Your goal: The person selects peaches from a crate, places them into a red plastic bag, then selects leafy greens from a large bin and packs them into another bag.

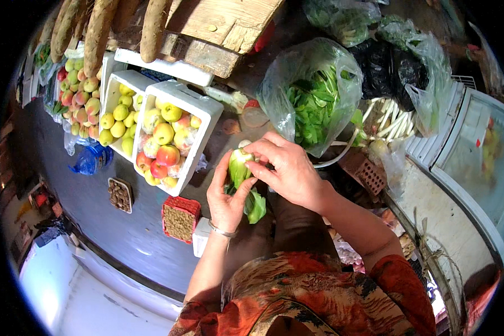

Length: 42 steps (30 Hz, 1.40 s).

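Note:
A small head of bok choy is upheld in front of my body, its pale root end pointing away from me and its green leaves hanging toward my lap. My left hand wraps round its stalks, thumb on the near side. From the right, my right hand reaches over with bent fingers and grips near the pale base; its fingertips partly cover the stalks. Just beyond the right hand stands a clear plastic bag filled with loose green leaves.
White foam boxes of apples and pears stand at left, beside peaches. Long brown tubers overhang a wooden board. A red basket sits near my left forearm. White stalks, a perforated brick and a glass-topped case line the right.

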Each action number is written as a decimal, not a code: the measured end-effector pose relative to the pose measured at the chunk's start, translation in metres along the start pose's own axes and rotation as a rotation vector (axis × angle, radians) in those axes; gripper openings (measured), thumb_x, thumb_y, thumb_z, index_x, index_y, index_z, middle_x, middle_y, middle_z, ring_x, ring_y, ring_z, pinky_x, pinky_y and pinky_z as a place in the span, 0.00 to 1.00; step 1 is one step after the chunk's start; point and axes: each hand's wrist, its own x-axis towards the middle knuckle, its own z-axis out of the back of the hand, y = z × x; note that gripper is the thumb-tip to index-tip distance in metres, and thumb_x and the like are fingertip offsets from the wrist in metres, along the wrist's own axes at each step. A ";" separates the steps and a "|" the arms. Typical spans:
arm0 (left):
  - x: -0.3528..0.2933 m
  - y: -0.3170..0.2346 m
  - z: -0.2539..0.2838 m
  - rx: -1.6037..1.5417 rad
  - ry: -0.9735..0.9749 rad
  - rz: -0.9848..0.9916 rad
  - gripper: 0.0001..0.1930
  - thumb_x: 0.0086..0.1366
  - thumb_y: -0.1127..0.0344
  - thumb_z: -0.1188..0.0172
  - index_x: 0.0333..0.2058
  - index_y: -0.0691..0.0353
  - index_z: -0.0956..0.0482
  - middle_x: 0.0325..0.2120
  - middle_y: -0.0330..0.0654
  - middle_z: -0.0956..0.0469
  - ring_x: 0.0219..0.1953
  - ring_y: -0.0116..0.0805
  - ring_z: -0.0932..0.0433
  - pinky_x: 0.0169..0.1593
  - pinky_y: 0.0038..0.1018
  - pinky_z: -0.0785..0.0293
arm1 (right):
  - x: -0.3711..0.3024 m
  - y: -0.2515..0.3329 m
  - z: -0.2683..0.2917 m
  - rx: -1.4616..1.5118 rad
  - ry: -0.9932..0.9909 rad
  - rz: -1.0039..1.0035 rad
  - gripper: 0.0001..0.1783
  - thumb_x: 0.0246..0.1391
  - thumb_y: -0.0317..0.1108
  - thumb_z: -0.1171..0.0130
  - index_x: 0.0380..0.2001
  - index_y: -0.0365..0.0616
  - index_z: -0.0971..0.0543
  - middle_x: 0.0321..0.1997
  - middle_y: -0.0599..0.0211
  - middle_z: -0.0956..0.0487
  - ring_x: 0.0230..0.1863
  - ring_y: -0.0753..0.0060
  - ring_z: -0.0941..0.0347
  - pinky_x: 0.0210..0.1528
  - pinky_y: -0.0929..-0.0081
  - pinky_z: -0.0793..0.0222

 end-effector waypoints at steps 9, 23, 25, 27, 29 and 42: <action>-0.015 0.003 -0.010 -0.020 -0.038 0.076 0.30 0.52 0.75 0.34 0.55 0.66 0.32 0.50 0.46 0.26 0.51 0.32 0.27 0.55 0.28 0.33 | -0.012 -0.010 0.003 -0.063 0.056 -0.007 0.11 0.48 0.25 0.40 0.38 0.39 0.25 0.31 0.60 0.28 0.30 0.66 0.25 0.33 0.73 0.29; -0.026 -0.002 -0.030 0.102 -0.040 -0.037 0.27 0.50 0.77 0.33 0.51 0.66 0.28 0.45 0.46 0.23 0.46 0.37 0.24 0.51 0.28 0.30 | -0.042 -0.025 0.016 0.116 -0.068 -0.021 0.10 0.44 0.21 0.39 0.33 0.38 0.24 0.28 0.64 0.28 0.27 0.72 0.26 0.29 0.77 0.31; -0.028 -0.005 -0.033 0.112 -0.035 0.002 0.26 0.50 0.77 0.33 0.50 0.66 0.28 0.45 0.46 0.23 0.46 0.36 0.24 0.51 0.28 0.30 | -0.044 -0.025 0.015 0.059 -0.113 -0.012 0.09 0.43 0.21 0.39 0.31 0.38 0.25 0.27 0.64 0.29 0.25 0.72 0.27 0.28 0.77 0.32; -0.030 -0.003 -0.036 0.096 -0.003 -0.001 0.28 0.51 0.77 0.33 0.52 0.69 0.30 0.47 0.46 0.24 0.48 0.33 0.26 0.53 0.28 0.31 | -0.047 -0.030 0.015 0.055 -0.164 0.007 0.08 0.42 0.20 0.40 0.29 0.38 0.26 0.26 0.65 0.29 0.24 0.72 0.29 0.27 0.77 0.34; -0.031 -0.003 -0.038 0.106 0.031 -0.019 0.29 0.52 0.78 0.33 0.53 0.70 0.31 0.48 0.46 0.25 0.49 0.32 0.27 0.54 0.28 0.31 | -0.051 -0.035 0.015 0.107 -0.156 -0.031 0.08 0.42 0.20 0.41 0.29 0.38 0.26 0.26 0.65 0.30 0.23 0.73 0.30 0.26 0.78 0.34; 0.000 -0.012 -0.014 -1.268 0.320 0.314 0.40 0.59 0.50 0.41 0.63 0.62 0.48 0.42 0.55 0.28 0.42 0.47 0.28 0.49 0.39 0.31 | -0.115 -0.095 0.070 -0.064 -0.066 -0.282 0.07 0.45 0.23 0.44 0.31 0.37 0.27 0.32 0.61 0.28 0.29 0.65 0.29 0.34 0.72 0.32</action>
